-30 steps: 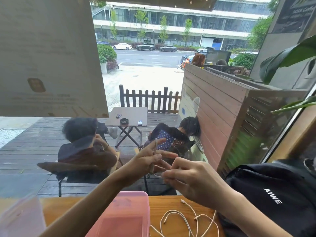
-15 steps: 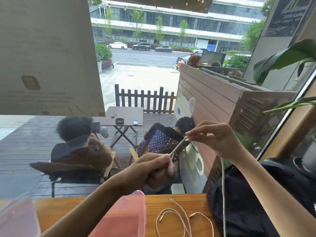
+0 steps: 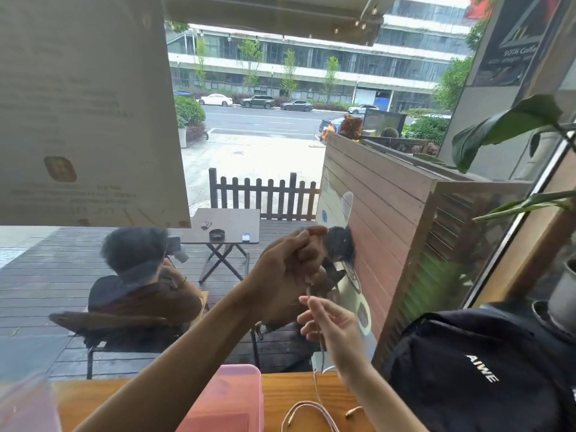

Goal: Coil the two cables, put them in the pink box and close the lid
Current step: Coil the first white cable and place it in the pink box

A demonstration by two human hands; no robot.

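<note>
My left hand (image 3: 293,269) is raised in front of the window, fingers curled round one end of a thin white cable (image 3: 316,385). Just below it, my right hand (image 3: 330,322) pinches the same cable, which hangs down past my right wrist to the wooden table (image 3: 280,391). A second white cable (image 3: 307,414) lies in a loop on the table with a plug end to its right. The pink box (image 3: 230,397) stands on the table under my left forearm, and I cannot tell whether its lid is on.
A black backpack (image 3: 486,369) fills the table's right side. A blurred translucent object (image 3: 25,403) sits at the bottom left corner. The window glass is straight ahead, a paper notice (image 3: 84,107) stuck on it at upper left. Plant leaves (image 3: 511,126) hang at right.
My right hand has come down from up at the right to just under my left hand. My left hand rose. The view tilted upward a little.
</note>
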